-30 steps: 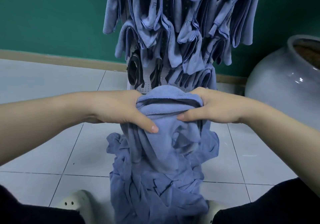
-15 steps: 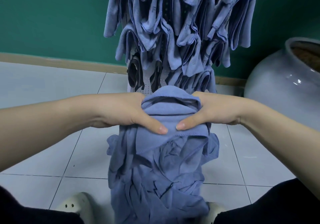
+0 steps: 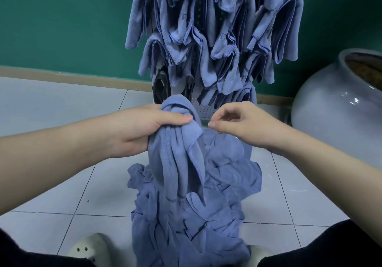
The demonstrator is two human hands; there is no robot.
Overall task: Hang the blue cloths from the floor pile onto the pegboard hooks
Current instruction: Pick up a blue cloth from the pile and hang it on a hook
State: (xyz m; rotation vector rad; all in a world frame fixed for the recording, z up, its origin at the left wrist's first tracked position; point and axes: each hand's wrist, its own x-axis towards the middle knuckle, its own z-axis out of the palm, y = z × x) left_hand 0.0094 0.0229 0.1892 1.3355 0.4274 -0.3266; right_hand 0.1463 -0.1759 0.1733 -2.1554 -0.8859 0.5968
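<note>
Now, left hand [image 3: 140, 130]: fingers and thumb curled round the gathered top of the held cloth [image 3: 177, 153], thumb pressed across the bunch; it alone carries the cloth.
Held cloth: hangs in soft folds from that grip, above and in front of the floor pile [image 3: 192, 215], its lower end draping onto or just over the heap; a stitched hem runs along one free corner.
Handling: judged light, limp and soft, a napped microfibre-like weave that should not slip but will sag and bunch; nothing fragile. It takes whatever shape the grip gives.
Where to hold: probably best at the gathered fold or near the hemmed corner, so that a loop of fabric stays free to go over a hook.
Floor pile: crumpled blue cloths on the pale tile floor [image 3: 62, 184], between the knees, many not yet hung.
Pegboard [image 3: 203, 109]: stands behind the pile against the green wall, mostly covered in hung cloths [image 3: 186, 29]; bare perforated panel and dark hooks [image 3: 160, 87] show low down.
Right hand [image 3: 244, 126]: loosely curled, thumb near forefinger, holding nothing, just beside the cloth's top.
Writing: faint pale marks on some hung cloths, one perhaps an "F"; otherwise too blurred to read.
Grey jar [image 3: 334, 105]: far right, unlabelled.
</note>
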